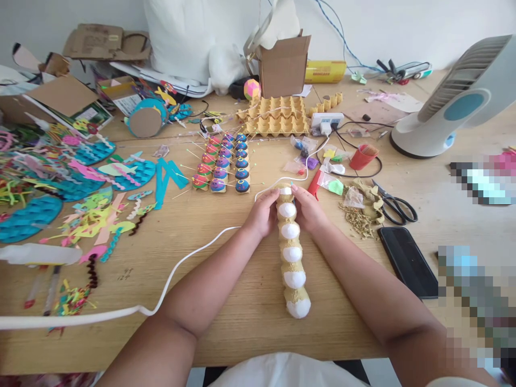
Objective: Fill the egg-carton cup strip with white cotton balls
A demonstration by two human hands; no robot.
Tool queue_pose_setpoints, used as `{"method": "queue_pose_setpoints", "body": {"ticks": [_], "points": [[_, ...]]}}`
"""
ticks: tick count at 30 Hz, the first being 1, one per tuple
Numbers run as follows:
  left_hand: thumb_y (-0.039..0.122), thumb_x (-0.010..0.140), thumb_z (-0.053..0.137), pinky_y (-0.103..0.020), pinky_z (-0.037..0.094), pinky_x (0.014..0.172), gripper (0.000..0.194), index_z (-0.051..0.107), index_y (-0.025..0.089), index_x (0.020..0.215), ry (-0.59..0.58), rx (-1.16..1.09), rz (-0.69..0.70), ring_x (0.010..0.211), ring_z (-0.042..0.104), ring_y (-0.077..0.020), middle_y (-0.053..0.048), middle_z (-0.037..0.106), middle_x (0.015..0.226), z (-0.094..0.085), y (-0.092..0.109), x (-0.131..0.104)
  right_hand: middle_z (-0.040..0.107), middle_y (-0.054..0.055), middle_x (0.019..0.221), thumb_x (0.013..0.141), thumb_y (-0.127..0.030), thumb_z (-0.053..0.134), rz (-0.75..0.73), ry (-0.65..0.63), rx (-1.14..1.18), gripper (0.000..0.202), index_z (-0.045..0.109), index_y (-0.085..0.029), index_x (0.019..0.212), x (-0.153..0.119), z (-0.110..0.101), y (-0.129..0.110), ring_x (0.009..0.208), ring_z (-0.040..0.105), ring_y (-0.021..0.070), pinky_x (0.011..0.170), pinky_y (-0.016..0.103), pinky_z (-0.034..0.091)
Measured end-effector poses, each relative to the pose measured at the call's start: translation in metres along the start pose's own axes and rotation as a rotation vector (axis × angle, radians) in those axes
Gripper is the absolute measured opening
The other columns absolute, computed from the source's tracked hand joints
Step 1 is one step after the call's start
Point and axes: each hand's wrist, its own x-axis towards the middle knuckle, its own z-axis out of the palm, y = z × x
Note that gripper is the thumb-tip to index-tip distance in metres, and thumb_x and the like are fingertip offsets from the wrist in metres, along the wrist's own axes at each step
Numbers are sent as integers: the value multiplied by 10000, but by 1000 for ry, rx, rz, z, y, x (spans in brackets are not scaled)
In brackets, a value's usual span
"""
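Note:
A long strip of tan egg carton (296, 266) with several white rounded tops runs from my hands toward the table's front edge. My left hand (264, 211) grips its far end from the left side, fingers closed round it. On the right side of that same end, my right hand (307, 207) also has its fingers closed on the strip. Beyond my hands and to the left stand painted egg-carton strips (226, 164) in red, purple and blue, with thin pins sticking out of them.
Scissors (397, 207), a black phone (408, 262), carton scraps (358, 220) and a red cup (364, 157) lie right. A white fan (447, 102) stands at back right. Colourful paper crafts (100, 199) cover the left. A white cable (181, 258) crosses the table. Egg trays (278, 115) lie behind.

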Motion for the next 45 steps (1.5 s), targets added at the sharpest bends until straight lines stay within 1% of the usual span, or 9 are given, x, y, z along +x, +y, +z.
{"method": "queue_pose_setpoints", "body": {"ticks": [5,9,16,24,31,34,37,40,45], "points": [[546,843,932,-333,569,852,429,827,164,1006,-84,-3,-29,865,763,-216,-47,815,868,-1,-1,0,727,-36,736,584,-633,1061,-11,1,-24,575,703,-240,803,1,0,0,693,610,157,699,333,510],[471,780,998,-300,536,768,369,802,173,874,-61,18,39,762,706,-160,-18,802,835,-2,-2,1,698,-38,717,581,-630,1064,-22,13,-45,578,685,-244,784,3,0,2,688,594,157,713,343,508],[458,818,969,-320,545,806,338,807,175,907,-64,5,17,779,720,-181,-18,779,806,0,0,0,737,-17,786,651,-728,990,-1,-61,-32,581,711,-263,860,3,1,2,797,667,208,753,367,539],[497,806,979,-338,585,872,376,795,180,895,-63,23,48,948,798,-247,-39,807,832,-2,-5,3,564,-76,638,536,-688,1060,-93,64,-132,691,555,-248,704,0,3,5,611,443,105,610,297,386],[587,797,986,-372,623,1004,457,809,182,913,-61,27,58,1187,809,-306,-80,869,994,3,-3,1,729,-7,783,643,-757,973,-70,-13,-106,604,682,-270,849,1,4,1,855,688,227,758,366,541],[677,704,1014,-371,621,1019,581,818,178,929,-103,45,81,1228,797,-328,-89,871,1013,1,-4,4,717,-16,764,624,-688,1015,-68,-18,-110,583,677,-266,842,1,3,0,832,697,223,748,366,549],[768,773,925,-375,620,1018,627,815,172,932,-84,37,38,1234,794,-334,-103,868,1017,-1,-4,6,709,-18,750,643,-674,1017,-59,-15,-111,568,689,-265,861,0,1,0,851,722,240,751,382,572],[664,854,916,-362,622,966,510,817,174,954,-46,16,15,1147,814,-301,-88,862,982,-1,-3,5,713,-16,753,648,-664,1017,-59,-13,-98,557,693,-267,867,0,1,0,903,736,256,765,386,582],[542,747,1023,-339,612,883,458,836,183,961,-80,47,89,1020,821,-268,-59,858,925,-1,-3,3,710,-32,770,628,-654,1026,-58,-14,-73,556,719,-261,873,0,2,-1,801,665,197,752,355,555]]}}
